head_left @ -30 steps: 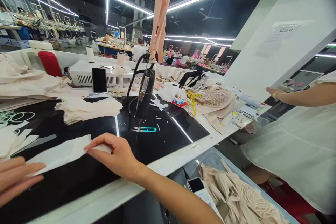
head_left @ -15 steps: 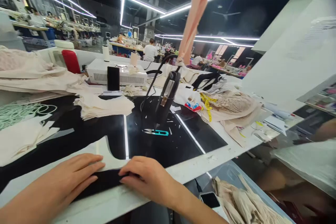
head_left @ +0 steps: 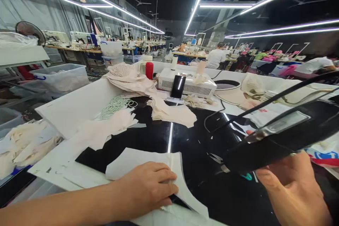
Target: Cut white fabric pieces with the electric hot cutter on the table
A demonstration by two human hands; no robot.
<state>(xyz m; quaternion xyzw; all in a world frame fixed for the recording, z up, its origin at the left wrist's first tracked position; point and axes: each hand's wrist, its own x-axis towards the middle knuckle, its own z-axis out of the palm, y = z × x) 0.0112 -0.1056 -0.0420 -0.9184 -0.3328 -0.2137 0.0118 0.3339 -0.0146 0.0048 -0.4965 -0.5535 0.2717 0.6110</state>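
Observation:
A pale cut piece [head_left: 129, 162] lies on the black table surface [head_left: 212, 190] near the front edge. My left hand [head_left: 150, 185] rests on it, palm down, with its fingers slightly bent and close together over the piece's right part. At the right, my right hand [head_left: 293, 187] is closed around the underside of a black handheld device [head_left: 280, 137] with a metal plate and a cable, tilted with its tip toward the table. Partly hidden under the device are small snips with a turquoise handle [head_left: 247, 176].
Behind lie stacked cream fabric pieces [head_left: 172, 113], green cord [head_left: 116, 106], a phone [head_left: 178, 86], a white vented box [head_left: 188, 83] and a red spool [head_left: 149, 70]. A black cable [head_left: 251, 111] crosses the right side. People sit at machines farther back.
The view has swung left. My right hand has left the table edge and taken hold of the black device, which was hanging upright. My left hand remains on the pale piece.

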